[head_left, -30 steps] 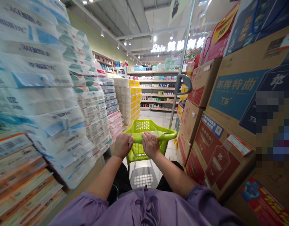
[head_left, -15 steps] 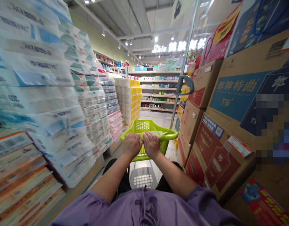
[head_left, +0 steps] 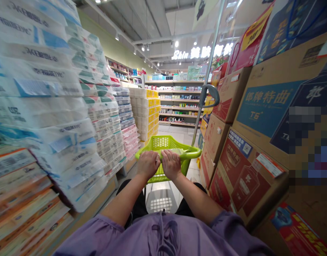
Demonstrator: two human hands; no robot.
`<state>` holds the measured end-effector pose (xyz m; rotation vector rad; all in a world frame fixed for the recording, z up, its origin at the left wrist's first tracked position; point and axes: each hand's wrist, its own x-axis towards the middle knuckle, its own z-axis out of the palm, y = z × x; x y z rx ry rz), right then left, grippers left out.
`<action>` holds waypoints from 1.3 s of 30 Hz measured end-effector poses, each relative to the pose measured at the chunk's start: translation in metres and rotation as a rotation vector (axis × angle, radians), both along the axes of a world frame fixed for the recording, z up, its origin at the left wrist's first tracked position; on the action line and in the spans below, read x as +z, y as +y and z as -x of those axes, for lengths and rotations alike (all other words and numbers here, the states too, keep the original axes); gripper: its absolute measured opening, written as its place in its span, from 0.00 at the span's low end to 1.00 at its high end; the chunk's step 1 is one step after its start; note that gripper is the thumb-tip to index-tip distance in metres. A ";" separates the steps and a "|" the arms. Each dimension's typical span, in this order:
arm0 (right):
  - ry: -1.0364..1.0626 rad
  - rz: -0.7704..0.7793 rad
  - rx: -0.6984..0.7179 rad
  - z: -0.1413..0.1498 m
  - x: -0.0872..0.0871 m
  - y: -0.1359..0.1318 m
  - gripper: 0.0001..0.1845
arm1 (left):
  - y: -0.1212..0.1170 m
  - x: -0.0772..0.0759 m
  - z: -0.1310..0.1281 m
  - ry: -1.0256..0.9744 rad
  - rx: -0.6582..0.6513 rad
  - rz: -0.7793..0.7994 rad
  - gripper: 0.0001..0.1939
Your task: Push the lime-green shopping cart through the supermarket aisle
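In front of me is a lime-green plastic shopping cart (head_left: pixel 163 141) with a perforated basket. My left hand (head_left: pixel 149 164) is closed around its handlebar, left of the middle. Right beside it, my right hand (head_left: pixel 171 163) grips the same bar with the fingers curled over the top. The two hands nearly touch. A pale flat panel lies just behind the bar, partly covered by my right hand. The basket's lower inside is mostly hidden by my hands and the bar.
Tall stacks of packaged tissue (head_left: pixel 59 106) line the left side. Cardboard cartons (head_left: pixel 270 103) are piled close on the right. A metal pole with a grey hooked handle (head_left: pixel 209 96) rises at the cart's right. Ahead stand yellow-and-white paper packs (head_left: pixel 146 110) and stocked shelves (head_left: pixel 179 103).
Almost nothing differs. Both hands keep their hold on the handlebar, and the cart and surrounding goods have shifted only very slightly in view.
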<state>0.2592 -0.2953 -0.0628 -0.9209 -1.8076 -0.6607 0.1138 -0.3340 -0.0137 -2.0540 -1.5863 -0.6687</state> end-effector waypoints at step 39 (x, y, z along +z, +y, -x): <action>-0.091 0.262 0.236 -0.003 0.060 -0.026 0.25 | 0.013 0.018 -0.024 -0.730 -0.368 0.167 0.26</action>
